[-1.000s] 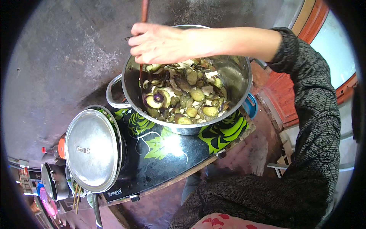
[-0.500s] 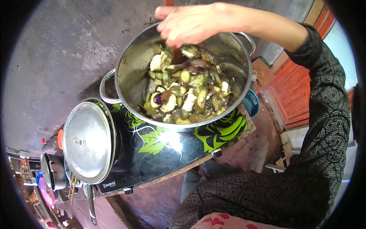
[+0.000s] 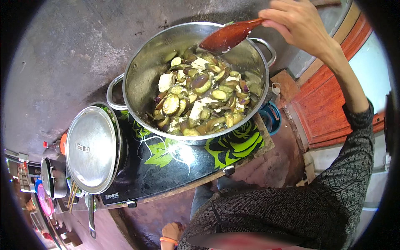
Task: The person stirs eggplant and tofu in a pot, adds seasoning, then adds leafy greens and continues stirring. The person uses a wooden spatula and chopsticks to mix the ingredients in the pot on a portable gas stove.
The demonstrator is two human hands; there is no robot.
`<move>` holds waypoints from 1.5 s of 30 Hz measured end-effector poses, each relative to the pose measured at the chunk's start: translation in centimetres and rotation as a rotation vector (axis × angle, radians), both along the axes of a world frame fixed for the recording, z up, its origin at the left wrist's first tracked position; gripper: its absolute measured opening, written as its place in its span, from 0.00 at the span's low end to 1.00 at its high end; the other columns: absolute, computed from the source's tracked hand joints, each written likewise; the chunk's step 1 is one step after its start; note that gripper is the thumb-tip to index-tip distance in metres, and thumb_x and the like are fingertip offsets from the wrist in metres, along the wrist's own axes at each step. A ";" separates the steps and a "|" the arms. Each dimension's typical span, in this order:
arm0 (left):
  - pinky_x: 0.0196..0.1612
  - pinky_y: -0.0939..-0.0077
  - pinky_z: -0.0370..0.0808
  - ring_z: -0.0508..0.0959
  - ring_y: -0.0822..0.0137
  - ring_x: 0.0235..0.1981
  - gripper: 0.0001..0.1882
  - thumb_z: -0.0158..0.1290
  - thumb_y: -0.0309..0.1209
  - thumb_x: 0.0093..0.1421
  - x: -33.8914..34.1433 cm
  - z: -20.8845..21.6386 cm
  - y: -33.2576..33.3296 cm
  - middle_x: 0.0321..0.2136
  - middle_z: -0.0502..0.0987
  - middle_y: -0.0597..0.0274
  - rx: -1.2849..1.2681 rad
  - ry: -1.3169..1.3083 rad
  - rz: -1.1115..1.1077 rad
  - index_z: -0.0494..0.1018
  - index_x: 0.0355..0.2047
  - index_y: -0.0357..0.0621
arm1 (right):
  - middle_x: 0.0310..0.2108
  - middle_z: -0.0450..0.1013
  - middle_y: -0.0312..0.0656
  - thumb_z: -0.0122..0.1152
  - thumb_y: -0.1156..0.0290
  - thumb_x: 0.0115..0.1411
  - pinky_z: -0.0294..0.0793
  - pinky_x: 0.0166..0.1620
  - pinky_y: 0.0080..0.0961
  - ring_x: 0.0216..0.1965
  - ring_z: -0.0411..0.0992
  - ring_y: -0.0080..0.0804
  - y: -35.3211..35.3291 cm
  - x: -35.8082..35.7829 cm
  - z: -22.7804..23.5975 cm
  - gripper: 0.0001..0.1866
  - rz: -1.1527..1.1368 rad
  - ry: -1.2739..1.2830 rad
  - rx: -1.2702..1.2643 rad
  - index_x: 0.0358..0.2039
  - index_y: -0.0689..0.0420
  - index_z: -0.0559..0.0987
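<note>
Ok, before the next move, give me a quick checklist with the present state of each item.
1. Right hand grip on the wooden spoon: ok, closed around the handle.
2. Spoon blade over the pot: ok, raised above the food.
3. Left hand away from the stove: ok, low by the body.
4. Lid fully covering the pan: not ok, greens show at its edge.
5. Burner under the pot lit: cannot tell, hidden.

A black, glass-topped stove with green floral patterns (image 3: 141, 183) carries a large, two-handled steel pot (image 3: 139, 85) toward the far right. A round, lidded metal pan (image 3: 92, 158) sits at left.
</note>
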State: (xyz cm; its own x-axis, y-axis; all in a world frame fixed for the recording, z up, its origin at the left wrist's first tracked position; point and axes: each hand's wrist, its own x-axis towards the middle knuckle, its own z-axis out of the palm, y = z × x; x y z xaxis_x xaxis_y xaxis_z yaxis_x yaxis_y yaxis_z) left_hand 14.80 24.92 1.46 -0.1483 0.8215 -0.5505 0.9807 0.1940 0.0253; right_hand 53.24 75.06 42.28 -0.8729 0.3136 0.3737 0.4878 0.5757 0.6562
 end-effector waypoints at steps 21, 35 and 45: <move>0.23 0.73 0.74 0.79 0.59 0.23 0.16 0.64 0.39 0.61 6.6 30.3 21.1 0.29 0.81 0.47 1.062 -2.000 -0.572 0.80 0.34 0.35 | 0.30 0.72 0.43 0.62 0.76 0.58 0.65 0.37 0.37 0.31 0.67 0.44 -1.1 0.4 -4.9 0.08 0.180 0.345 -0.181 0.39 0.59 0.79; 0.26 0.65 0.75 0.80 0.54 0.26 0.21 0.51 0.41 0.68 11.6 26.6 23.0 0.31 0.79 0.46 0.239 -1.964 -0.516 0.77 0.27 0.34 | 0.20 0.77 0.46 0.70 0.69 0.47 0.74 0.34 0.41 0.28 0.78 0.47 -3.4 0.0 -1.4 0.04 -0.247 0.060 -0.250 0.25 0.53 0.84; 0.23 0.78 0.70 0.76 0.66 0.21 0.15 0.45 0.27 0.69 13.3 30.1 24.6 0.36 0.81 0.46 0.527 -1.908 -0.735 0.76 0.42 0.25 | 0.24 0.79 0.40 0.67 0.68 0.56 0.73 0.32 0.34 0.27 0.77 0.40 -4.5 4.2 0.6 0.06 -0.199 0.320 -0.326 0.34 0.53 0.84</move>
State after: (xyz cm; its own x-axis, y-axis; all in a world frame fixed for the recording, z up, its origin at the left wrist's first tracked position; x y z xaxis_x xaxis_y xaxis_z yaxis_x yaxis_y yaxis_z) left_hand 28.05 49.55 31.52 0.5260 0.5434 0.6543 -0.4434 -0.4813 0.7561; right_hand 57.47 70.59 42.87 -0.6416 0.6076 0.4682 0.7568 0.6011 0.2569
